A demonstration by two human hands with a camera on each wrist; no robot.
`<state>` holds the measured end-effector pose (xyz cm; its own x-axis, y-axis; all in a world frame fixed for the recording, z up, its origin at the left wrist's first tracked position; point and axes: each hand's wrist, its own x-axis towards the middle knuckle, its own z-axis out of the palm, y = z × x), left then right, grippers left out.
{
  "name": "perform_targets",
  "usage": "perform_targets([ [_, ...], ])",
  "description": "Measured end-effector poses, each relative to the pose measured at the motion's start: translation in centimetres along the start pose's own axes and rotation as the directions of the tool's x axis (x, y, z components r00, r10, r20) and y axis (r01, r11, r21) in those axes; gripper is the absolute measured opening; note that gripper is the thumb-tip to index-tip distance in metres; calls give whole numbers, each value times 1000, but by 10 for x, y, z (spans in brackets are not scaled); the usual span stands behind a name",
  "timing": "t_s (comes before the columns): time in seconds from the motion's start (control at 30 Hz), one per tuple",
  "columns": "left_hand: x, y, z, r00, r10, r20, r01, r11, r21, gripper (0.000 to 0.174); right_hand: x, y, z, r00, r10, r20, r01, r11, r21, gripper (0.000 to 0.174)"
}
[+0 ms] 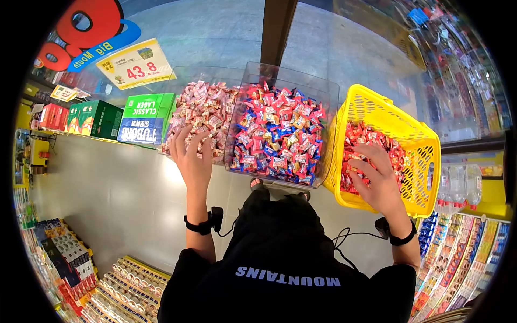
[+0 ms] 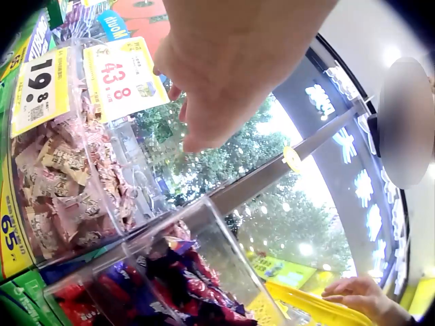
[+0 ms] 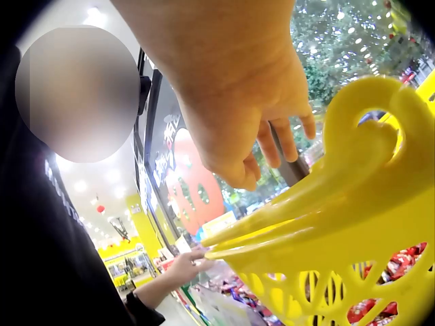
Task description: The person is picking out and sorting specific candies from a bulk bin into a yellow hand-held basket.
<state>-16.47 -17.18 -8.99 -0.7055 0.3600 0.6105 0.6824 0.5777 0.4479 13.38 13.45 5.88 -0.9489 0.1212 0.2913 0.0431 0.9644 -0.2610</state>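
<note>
My left hand (image 1: 191, 161) hovers over the near part of a clear bin of pink-wrapped candies (image 1: 207, 105), fingers spread and bent a little. In the left wrist view that hand (image 2: 217, 88) hangs above the bins with nothing held. My right hand (image 1: 377, 180) is over a yellow plastic basket (image 1: 342, 156) of red-wrapped candies (image 1: 371, 141), its fingers loosely curved. The right wrist view shows the right hand (image 3: 238, 122) above the basket's rim (image 3: 306, 204), with no candy in it. Between the hands stands a clear bin of red and blue wrapped candies (image 1: 280, 134).
Beer cartons (image 1: 145, 116) and other boxes line the left of the bins. A price sign (image 1: 134, 64) stands behind them, against a window. Bottles (image 1: 458, 185) and stocked shelves (image 1: 463, 258) are at the right, more shelves (image 1: 126, 290) at the lower left.
</note>
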Motion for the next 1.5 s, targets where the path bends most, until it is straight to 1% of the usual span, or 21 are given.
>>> perform_targets([
  [0.07, 1, 16, -8, 999, -26, -42, 25, 999, -31, 18, -7, 0, -4, 999, 36, 12, -36, 999, -5, 32],
  [0.17, 3, 51, -16, 998, -34, -48, 21, 969, -246, 17, -21, 6, -8, 996, 86, 18, -85, 996, -9, 31],
  [0.27, 10, 84, -18, 996, 94, -9, -92, 953, -290, 17, -35, 9, -13, 993, 122, 0, -122, 992, -20, 30],
  [0.3, 15, 95, -20, 989, 149, 14, -139, 950, -278, 14, -42, 9, -17, 990, 141, -11, -141, 989, -30, 30],
  [0.4, 24, 125, -8, 966, 256, 38, -227, 909, -349, 13, -62, 14, -27, 981, 188, -43, -190, 981, -42, 29],
  [0.43, 28, 136, -3, 944, 328, 41, -291, 885, -363, 12, -70, 18, -31, 982, 184, -48, -186, 981, -59, 29],
  [0.53, 37, 173, 3, 888, 458, 39, -404, 816, -413, 11, -98, 30, -41, 968, 227, -103, -234, 970, -63, 28],
  [0.67, 64, 236, 5, 812, 578, 76, -487, 745, -456, 10, -141, 53, -60, 943, 302, -142, -318, 942, -110, 26],
  [0.7, 73, 255, 4, 784, 612, 99, -510, 727, -459, 11, -150, 58, -66, 938, 306, -164, -326, 939, -108, 26],
  [0.77, 90, 295, 7, 703, 706, 82, -578, 635, -512, 12, -170, 72, -73, 921, 337, -194, -360, 928, -97, 26],
  [0.93, 118, 395, 32, 482, 874, 64, -706, 430, -563, 15, -206, 107, -81, 899, 362, -246, -395, 913, -100, 26],
  [0.97, 120, 413, 44, 438, 898, 54, -712, 382, -589, 12, -211, 112, -80, 894, 362, -265, -391, 918, -68, 25],
  [1.03, 116, 443, 73, 364, 926, 96, -682, 335, -650, 10, -214, 121, -74, 881, 362, -306, -381, 925, -3, 24],
  [1.07, 110, 455, 90, 328, 938, 117, -661, 316, -681, 10, -217, 124, -71, 883, 366, -295, -374, 927, 30, 23],
  [1.13, 92, 464, 132, 234, 947, 222, -606, 321, -728, 9, -218, 128, -66, 886, 372, -277, -359, 928, 99, 22],
  [1.2, 70, 467, 169, 47, 876, 480, -503, 436, -746, 12, -217, 128, -68, 880, 376, -291, -356, 927, 121, 21],
  [1.27, 40, 455, 207, 80, 879, 471, -571, 428, -701, 14, -220, 129, -66, 872, 378, -311, -350, 926, 142, 21],
  [1.3, 27, 448, 225, 97, 881, 463, -603, 422, -677, 15, -220, 130, -66, 879, 366, -305, -348, 931, 114, 21],
  [1.4, 9, 422, 267, 84, 871, 484, -816, 339, -468, 20, -222, 131, -65, 874, 365, -320, -349, 931, 108, 21],
  [1.43, -1, 415, 276, 159, 858, 488, -790, 407, -458, 21, -222, 131, -66, 874, 376, -307, -352, 927, 132, 21],
  [1.5, -14, 410, 288, 205, 858, 470, -814, 416, -405, 24, -223, 131, -65, 869, 377, -320, -354, 926, 131, 21],
])
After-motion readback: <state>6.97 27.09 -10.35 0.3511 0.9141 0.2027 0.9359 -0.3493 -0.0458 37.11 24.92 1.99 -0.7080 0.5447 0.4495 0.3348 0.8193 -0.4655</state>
